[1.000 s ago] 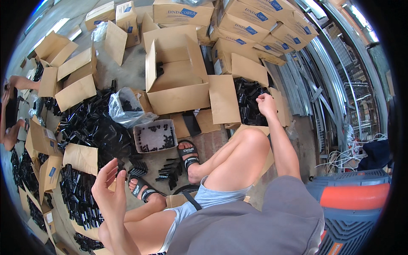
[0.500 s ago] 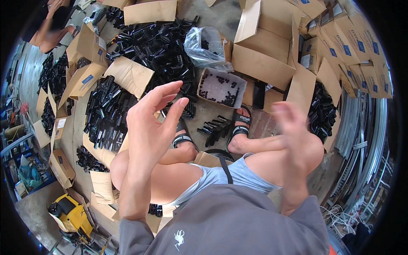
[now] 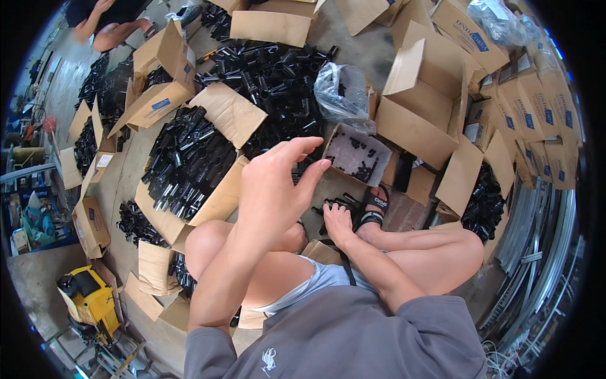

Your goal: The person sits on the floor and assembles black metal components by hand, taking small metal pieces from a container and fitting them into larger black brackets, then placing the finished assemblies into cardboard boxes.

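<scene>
My left hand [image 3: 281,183] is raised above my knee, thumb and forefinger apart in a curve, with nothing visible between them. My right hand [image 3: 338,221] reaches down between my feet, fingers stretched over a small group of black tube-like parts [image 3: 344,202]. Its fingertips seem to touch them; no part is visibly lifted. Beyond my hands is a shallow open box [image 3: 360,155] with small round black pieces scattered inside. To the left, a large carton holds many glossy black tube-like parts [image 3: 189,164]. My left hand and forearm hide some of the floor.
A heap of black parts [image 3: 259,82] lies on the floor ahead, beside a clear plastic bag [image 3: 341,95]. An open carton [image 3: 423,95] stands ahead right, with stacked cartons [image 3: 536,107] behind. Metal rails [image 3: 533,234] lie right. A yellow machine [image 3: 91,300] stands left; another person [image 3: 107,25] sits far left.
My right hand has dropped from above my right knee to the black parts between my feet. My left hand stays raised, thumb and forefinger still apart. The whole view has shifted rightward.
</scene>
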A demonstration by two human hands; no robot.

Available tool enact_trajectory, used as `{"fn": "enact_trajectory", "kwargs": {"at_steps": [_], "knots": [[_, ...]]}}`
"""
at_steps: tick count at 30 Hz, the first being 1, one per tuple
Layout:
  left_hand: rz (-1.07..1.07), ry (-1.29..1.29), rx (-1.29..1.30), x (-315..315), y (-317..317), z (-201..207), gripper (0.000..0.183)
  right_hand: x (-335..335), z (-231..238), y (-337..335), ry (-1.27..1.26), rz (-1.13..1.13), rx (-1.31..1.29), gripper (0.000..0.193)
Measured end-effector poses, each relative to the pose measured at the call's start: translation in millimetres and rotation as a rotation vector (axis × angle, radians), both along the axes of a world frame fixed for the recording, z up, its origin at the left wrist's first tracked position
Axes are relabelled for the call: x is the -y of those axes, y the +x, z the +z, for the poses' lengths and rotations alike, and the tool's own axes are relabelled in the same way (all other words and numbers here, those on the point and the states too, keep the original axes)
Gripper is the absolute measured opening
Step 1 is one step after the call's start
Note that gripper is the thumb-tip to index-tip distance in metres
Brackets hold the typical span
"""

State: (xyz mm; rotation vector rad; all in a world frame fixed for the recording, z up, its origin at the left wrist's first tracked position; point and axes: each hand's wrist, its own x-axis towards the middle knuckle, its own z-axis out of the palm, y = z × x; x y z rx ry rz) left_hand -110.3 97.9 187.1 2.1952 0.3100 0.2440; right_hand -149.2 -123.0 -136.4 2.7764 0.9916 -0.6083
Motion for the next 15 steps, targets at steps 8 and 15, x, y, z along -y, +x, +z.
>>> {"fn": "enact_trajectory", "kwargs": {"at_steps": [8, 15], "knots": [[-0.022, 0.119, -0.106, -4.1, -2.6, -6.3, 0.042, -1.4, 103.1, 72.5, 1.099, -0.666, -0.686, 0.032], [-0.067, -0.893, -0.364, 6.9, 3.7, -30.4, 0.048, -69.6, 231.1, 103.2, 1.837, -0.639, -0.752, 0.028]]}}
